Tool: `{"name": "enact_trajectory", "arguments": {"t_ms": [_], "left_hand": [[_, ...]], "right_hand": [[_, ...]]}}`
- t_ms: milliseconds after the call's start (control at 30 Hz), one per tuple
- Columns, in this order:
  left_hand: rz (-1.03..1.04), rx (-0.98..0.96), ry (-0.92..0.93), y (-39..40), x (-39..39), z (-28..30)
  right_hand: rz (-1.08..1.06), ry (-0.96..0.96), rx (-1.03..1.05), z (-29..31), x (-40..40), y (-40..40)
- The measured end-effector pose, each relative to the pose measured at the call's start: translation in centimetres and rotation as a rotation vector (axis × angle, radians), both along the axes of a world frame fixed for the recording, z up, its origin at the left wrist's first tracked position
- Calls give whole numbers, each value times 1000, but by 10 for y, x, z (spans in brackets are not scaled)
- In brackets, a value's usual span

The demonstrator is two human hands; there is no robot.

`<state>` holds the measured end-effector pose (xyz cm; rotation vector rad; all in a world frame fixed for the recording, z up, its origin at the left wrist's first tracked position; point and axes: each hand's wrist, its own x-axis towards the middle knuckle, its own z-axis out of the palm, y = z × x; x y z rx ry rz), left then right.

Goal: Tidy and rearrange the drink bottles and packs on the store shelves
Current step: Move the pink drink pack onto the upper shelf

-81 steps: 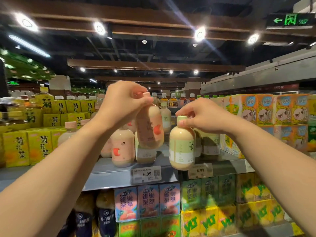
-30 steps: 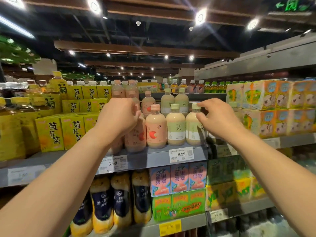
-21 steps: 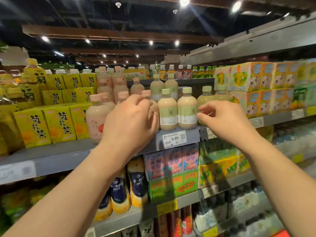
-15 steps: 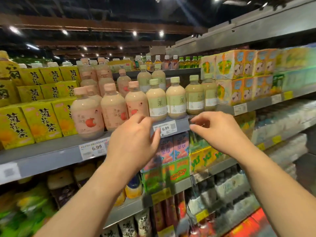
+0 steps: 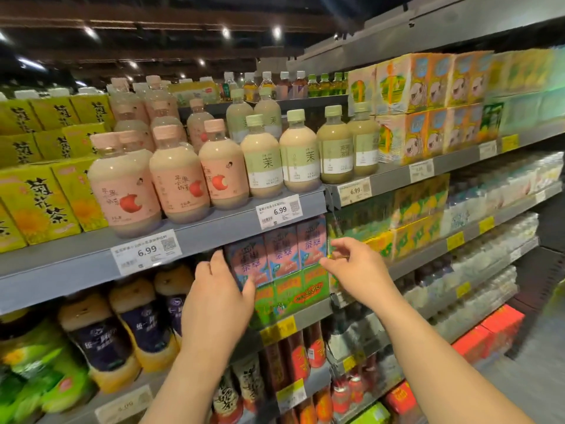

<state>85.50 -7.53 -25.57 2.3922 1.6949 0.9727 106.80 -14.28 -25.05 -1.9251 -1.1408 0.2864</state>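
Dark ceiling with wooden beams and round spotlights. White price tags reading 6.99 clipped to grey shelf edge; yellow price tags on lower edges. Grey floor at lower right.

The front bottles on the grey shelf fall into two colour groups: pink-capped bottles of beige-pink drink with pink labels bearing a bitten red apple, and pale-green-capped bottles with soft green-and-white labels and dark characters. To the left stand yellow cartons printed with black characters and a yellow flower. Below, the pink cartons carry blue patterning over green-and-orange packs. White price tags show black numbers.
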Motion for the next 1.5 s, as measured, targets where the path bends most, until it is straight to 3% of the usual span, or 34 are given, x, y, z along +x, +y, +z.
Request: {"name": "enact_trajectory", "arguments": {"t_ms": [200,467,767,1133,1500], "left_hand": [[81,-84,-101,7,27,-7],[270,-56,-182,13,58,-11],[367,-55,-419,13,82,-20],[526,68,-329,-6,78,-25],[279,-36,-511,-1,66,-31]], "right_hand": [[48,28,-7,-5,16,33],[150,-1,-1,-15,38,58],[289,17,33,-28,55,64],[213,80,208,-45,55,51],[182,41,117,-40,40,51]]}}
